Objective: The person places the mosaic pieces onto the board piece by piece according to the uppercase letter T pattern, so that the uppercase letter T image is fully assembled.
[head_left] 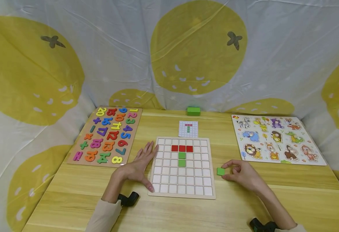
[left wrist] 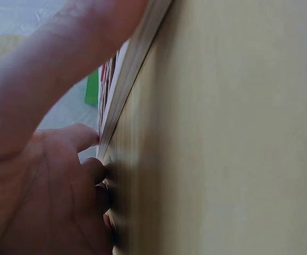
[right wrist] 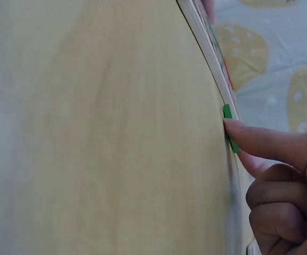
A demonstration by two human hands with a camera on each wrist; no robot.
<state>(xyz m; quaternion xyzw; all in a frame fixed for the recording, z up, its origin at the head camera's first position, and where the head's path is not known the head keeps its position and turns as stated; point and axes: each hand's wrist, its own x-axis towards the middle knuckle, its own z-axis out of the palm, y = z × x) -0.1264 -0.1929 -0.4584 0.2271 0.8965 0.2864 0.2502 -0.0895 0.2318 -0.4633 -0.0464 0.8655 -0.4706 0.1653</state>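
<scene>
A wooden grid board [head_left: 165,194] lies flat on the table. Three red square tiles [head_left: 182,148] form a row near its top, with two green tiles [head_left: 182,159] in a column under the middle one. My left hand [head_left: 139,166] is spread along the board's left side, its thumb at the lower left corner and fingertips by the upper left edge. Just right of the board, my right hand [head_left: 240,174] pinches a loose green square tile [head_left: 220,171] between thumb and index finger. The right wrist view shows this tile [right wrist: 228,112] edge-on, close to the tabletop.
Behind the board lie a small pattern card [head_left: 188,129] with a T shape and a green block [head_left: 193,111]. A number puzzle board [head_left: 107,137] is at the left, an animal puzzle board [head_left: 276,140] at the right. Patterned cloth [head_left: 117,64] hangs around the table.
</scene>
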